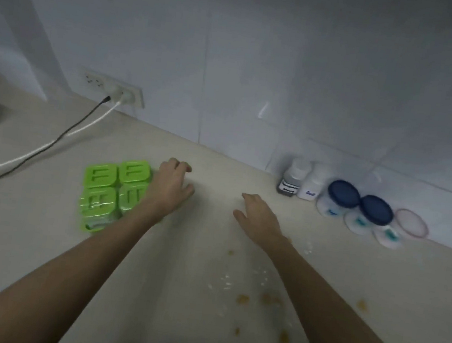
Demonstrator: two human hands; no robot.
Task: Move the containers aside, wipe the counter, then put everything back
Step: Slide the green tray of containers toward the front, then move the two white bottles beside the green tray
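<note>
left hand [173, 183]: fingers loosely curled, empty, just beside green containers [114, 191] | right hand [258, 213]: fingers spread, empty | table [40, 234]: orange crumbs [242, 298] near forearms

Wall [261, 61]: pale grey-white tiles, dimly lit. Socket [114, 88]: low on wall, left; black cable [61, 134] and white cable [21, 157] plugged in, trailing leftward.
</note>
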